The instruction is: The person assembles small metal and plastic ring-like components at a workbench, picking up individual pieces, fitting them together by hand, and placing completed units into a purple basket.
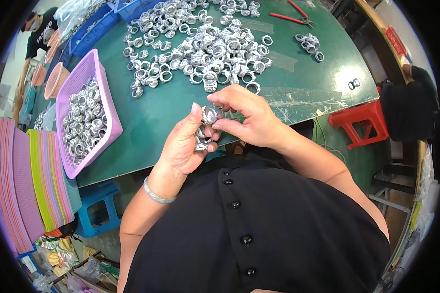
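Silvery ring-shaped metallic pieces (209, 115): several in bare left hand (182, 140) — fingers curled round them
Bare right hand (248, 115): fingers bent beside uppermost piece — grip unclear
Lilac perforated basket (110, 105): more pieces

Right of the lilac basket (109, 105), fingers (237, 99) partly hide silvery rings (209, 116) between the hands, and farther up that side the view's top edge cuts off a blue bin (132, 10).

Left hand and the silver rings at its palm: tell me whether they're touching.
Touching. The head view shows it: the left hand cups the silver rings, with its fingertips curled against them.
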A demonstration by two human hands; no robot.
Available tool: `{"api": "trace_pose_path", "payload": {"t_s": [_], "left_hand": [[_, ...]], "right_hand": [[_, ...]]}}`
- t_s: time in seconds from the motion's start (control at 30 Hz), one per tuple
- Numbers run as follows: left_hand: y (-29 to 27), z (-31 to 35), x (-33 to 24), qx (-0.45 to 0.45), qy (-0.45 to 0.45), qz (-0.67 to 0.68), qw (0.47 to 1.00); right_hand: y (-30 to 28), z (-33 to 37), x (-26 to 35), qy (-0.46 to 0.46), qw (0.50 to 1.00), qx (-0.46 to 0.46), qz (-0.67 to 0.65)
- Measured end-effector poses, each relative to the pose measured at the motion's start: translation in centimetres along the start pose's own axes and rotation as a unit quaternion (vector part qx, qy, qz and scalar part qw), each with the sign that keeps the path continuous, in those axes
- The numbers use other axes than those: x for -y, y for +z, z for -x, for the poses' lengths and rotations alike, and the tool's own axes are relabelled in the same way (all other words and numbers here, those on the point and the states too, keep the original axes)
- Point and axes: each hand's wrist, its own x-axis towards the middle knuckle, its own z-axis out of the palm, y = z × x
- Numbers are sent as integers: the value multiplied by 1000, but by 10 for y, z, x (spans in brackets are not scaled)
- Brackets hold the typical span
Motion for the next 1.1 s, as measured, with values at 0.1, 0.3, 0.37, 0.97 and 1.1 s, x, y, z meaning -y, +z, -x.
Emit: {"api": "trace_pose_path", "payload": {"t_s": [0.1, 0.3, 0.37, 0.97, 1.1], "left_hand": [[-1, -1, 1, -7, 1, -16, 1000], [0, -2, 5, -28, 34, -87, 995], [0, -2, 5, -31, 46, -95, 994], [2, 3, 4, -8, 40, -75, 996], [-2, 2, 4, 11, 32, -37, 999]], "right_hand": [[1, 0, 0, -6, 1000, 3, 4], [1, -2, -1, -27, 999, 33, -19], [-1, 2, 1, 64, 987, 42, -139], [-1, 1, 2, -15, 1000, 16, 8], [-3, -2, 8, 7, 1000, 21, 0]]}}
